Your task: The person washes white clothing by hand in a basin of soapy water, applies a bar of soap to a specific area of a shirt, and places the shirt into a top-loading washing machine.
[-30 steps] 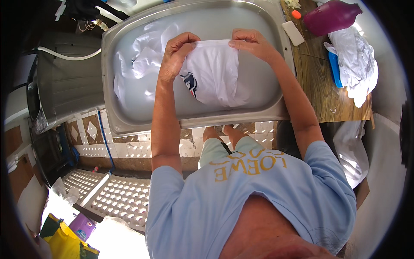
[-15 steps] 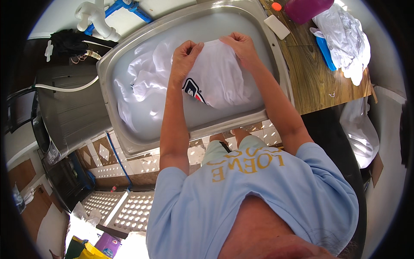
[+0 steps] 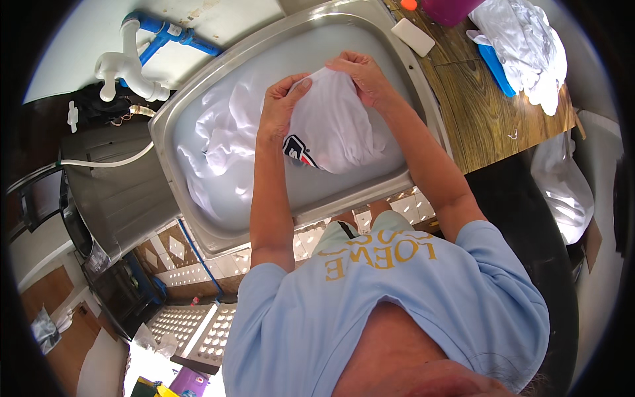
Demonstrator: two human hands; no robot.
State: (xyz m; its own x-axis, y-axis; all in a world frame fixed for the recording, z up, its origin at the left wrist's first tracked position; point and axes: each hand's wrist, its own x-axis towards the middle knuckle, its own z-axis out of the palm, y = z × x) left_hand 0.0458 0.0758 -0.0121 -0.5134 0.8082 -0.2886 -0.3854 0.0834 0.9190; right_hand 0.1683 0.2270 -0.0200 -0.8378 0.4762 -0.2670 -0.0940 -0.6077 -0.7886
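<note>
Between my hands hangs a wet white garment (image 3: 334, 126) with a dark blue and red printed patch; its lower part dips into the cloudy water. My left hand (image 3: 283, 104) pinches its upper edge at the left. At the right, my right hand (image 3: 359, 78) grips the same edge, fingers closed on the cloth. Both hands are above the steel sink (image 3: 423, 99), which is filled with milky water. More white cloth (image 3: 228, 122) floats in the water left of my left hand, partly bunched above the surface.
Right of the sink, a wood-patterned counter (image 3: 476, 119) holds a pale soap bar (image 3: 413, 37), a purple container (image 3: 450, 9), an orange cap (image 3: 409, 4) and a white cloth heap (image 3: 522, 53) over a blue item (image 3: 495, 69). A white faucet (image 3: 126, 66) stands back left.
My view has shifted and tilted slightly. Both hands keep hold of the garment's edge, and the stretch of cloth between them is shorter and more slanted.
</note>
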